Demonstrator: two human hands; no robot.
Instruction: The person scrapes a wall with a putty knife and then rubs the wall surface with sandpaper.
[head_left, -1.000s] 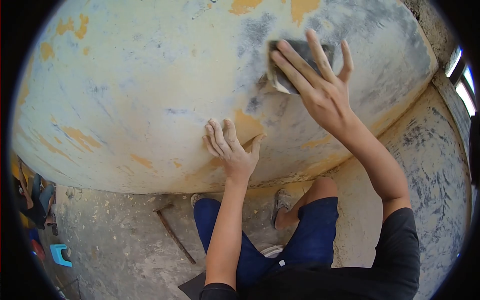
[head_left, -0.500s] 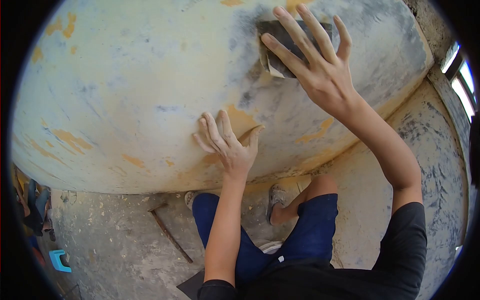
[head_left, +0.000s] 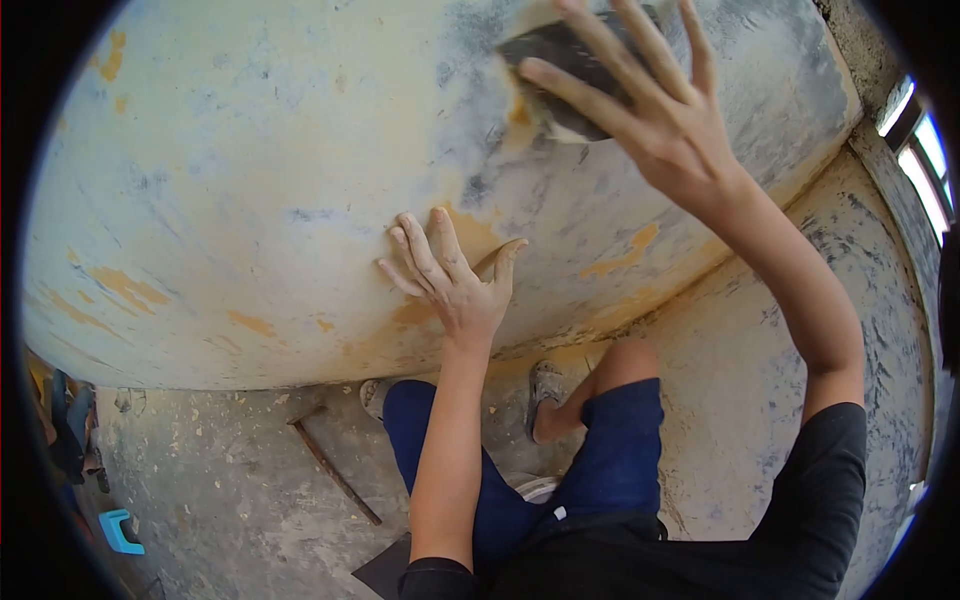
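A large, curved pale surface (head_left: 250, 150) with orange and dark grey patches fills the upper view. Against its upper right part, my right hand (head_left: 665, 115) presses a dark sheet (head_left: 570, 62) flat under spread fingers; the sheet's lower edge curls and shows a lighter back. The fingertips are slightly blurred and reach the top edge of the view. My left hand (head_left: 455, 280) rests on the lower middle of the surface, beside an orange patch (head_left: 465, 235), fingers apart and holding nothing.
On the grey floor (head_left: 230, 480) lies a hammer (head_left: 335, 470). A blue stool (head_left: 121, 532) and part of another person (head_left: 70, 430) are at the far left. Another dark sheet (head_left: 385, 572) lies near my left sleeve. A rough wall (head_left: 850, 300) stands at right.
My right hand and the dark sheet have shifted slightly upward, the hand also to the right, and the sheet has tilted. My left hand stays on the surface.
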